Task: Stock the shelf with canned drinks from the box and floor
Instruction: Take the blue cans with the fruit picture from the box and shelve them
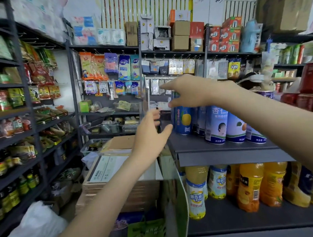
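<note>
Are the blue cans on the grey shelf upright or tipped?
Upright. The blue cans stand on their bases on the grey shelf, labels vertical.

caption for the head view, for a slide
Left hand and right hand reach toward blue cans on a grey shelf.

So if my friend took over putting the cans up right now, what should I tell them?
Left hand: open and holding nothing, by the left edge of the grey shelf.
Right hand: over the top of the leftmost blue can. It is too blurred to tell whether the fingers grip it.
Done: a row of blue and white cans stands on that shelf, with red cans further right.
Left: the shelf's front strip is bare, so more cans probably fit. The green box stands below the shelf's corner, and its inside is hidden.
</note>
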{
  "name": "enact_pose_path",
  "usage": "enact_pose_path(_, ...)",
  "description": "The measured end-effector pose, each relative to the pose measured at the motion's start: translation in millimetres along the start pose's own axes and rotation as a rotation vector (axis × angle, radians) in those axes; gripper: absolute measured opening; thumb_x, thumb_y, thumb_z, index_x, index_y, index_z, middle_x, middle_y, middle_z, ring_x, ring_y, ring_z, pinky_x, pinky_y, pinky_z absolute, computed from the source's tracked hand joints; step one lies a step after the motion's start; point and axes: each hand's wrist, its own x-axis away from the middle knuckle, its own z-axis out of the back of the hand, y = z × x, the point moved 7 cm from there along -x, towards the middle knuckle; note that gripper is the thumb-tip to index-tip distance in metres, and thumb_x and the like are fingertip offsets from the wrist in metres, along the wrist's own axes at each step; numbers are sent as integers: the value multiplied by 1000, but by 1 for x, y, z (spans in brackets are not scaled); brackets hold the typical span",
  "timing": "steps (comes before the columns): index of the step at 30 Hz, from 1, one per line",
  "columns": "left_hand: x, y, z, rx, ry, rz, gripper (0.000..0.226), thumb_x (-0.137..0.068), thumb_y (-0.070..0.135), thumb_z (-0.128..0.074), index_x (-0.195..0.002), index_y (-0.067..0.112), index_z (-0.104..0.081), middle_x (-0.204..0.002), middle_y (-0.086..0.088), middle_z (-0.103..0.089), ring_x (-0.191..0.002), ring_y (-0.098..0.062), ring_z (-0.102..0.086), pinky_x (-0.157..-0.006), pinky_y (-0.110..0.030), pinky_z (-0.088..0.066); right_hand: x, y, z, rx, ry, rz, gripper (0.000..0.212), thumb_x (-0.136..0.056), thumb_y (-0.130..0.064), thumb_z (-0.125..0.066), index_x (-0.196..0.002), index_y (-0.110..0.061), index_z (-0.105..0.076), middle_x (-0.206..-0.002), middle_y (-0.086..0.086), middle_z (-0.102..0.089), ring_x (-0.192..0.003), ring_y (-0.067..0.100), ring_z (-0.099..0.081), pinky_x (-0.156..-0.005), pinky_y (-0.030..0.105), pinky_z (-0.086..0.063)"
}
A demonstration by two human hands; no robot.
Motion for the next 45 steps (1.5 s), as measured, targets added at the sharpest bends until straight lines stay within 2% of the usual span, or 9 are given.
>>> enact_pose_path(8, 226, -66, 129, -33, 86, 104, 28, -85, 36, -59, -113, 35, -51, -109, 17, -61, -102, 0, -60, -85, -18, -48, 133, -188, -52, -522, 101, 363, 49, -89, -25, -61, -136, -24, -47, -134, -4, -54, -121, 18, -51, -98, 32, -43)
enact_pose_path(14, 451, -199, 214, -304, 177, 603, 34, -84, 35, -57, -111, 15, -57, -100, 2, -66, -88, -9, -63, -83, -28, -51, 219, -374, -206, -824, -344, 497, 52, -90, -27, -61, -139, -22, -44, -136, -4, -49, -127, 17, -44, -102, 22, -33)
enact_pose_path(18, 564, -264, 243, -457, 41, 894, 30, -92, 23, -57, -120, 16, -51, -103, 5, -60, -96, -11, -59, -86, -35, -51, 274, -473, -287, -954, -548, 505, 50, -93, -23, -56, -140, -23, -41, -137, -4, -47, -128, 13, -43, -102, 14, -28)
enact_pose_path(21, 632, -300, 251, -527, -155, 1047, 36, -94, 26, -53, -129, 21, -46, -120, 2, -56, -108, -11, -55, -91, -28, -48, 321, -548, -336, -995, -762, 498, 52, -97, -29, -49, -145, -30, -28, -144, -11, -36, -131, 8, -39, -100, 21, -40)
enact_pose_path(27, 713, -344, 278, -725, -275, 1051, 38, -92, 27, -52, -128, 16, -53, -122, -6, -58, -108, -24, -57, -91, -36, -47, 373, -653, -436, -882, -925, 427, 69, -94, -19, -53, -150, -25, -13, -152, -4, -25, -138, 13, -30, -109, 27, -35)
enact_pose_path(31, 755, -348, 303, -879, -146, 1006, 42, -89, 37, -46, -118, 13, -62, -114, -8, -63, -106, -29, -59, -94, -46, -46, 388, -706, -504, -747, -982, 586, 71, -96, -13, -48, -152, -19, -5, -155, 2, -20, -141, 18, -22, -113, 31, -25)
enact_pose_path(34, 794, -353, 292, -918, -268, 1000, 48, -86, 40, -45, -126, 16, -58, -128, -11, -56, -122, -29, -49, -111, -47, -28, 400, -741, -551, -562, -969, 758, 84, -91, -12, -57, -151, -15, 2, -157, 5, -13, -143, 21, -16, -114, 33, -23)
enact_pose_path(40, 826, -367, 281, -877, -298, 992, 51, -88, 42, -45, -132, 18, -53, -141, -12, -47, -136, -26, -36, -115, -50, -19, 431, -793, -614, -119, -901, 1128, 83, -85, -29, -64, -148, -9, -14, -149, 9, -28, -140, 28, -20, -116, 42, -3)
enact_pose_path(45, 835, -373, 280, -888, -212, 967, 52, -89, 46, -47, -133, 19, -53, -140, -9, -48, -138, -24, -32, -116, -49, -17, 426, -811, -624, -58, -824, 1221, 57, -88, -13, -53, -140, -9, -31, -142, 11, -38, -131, 32, -33, -115, 46, -13)
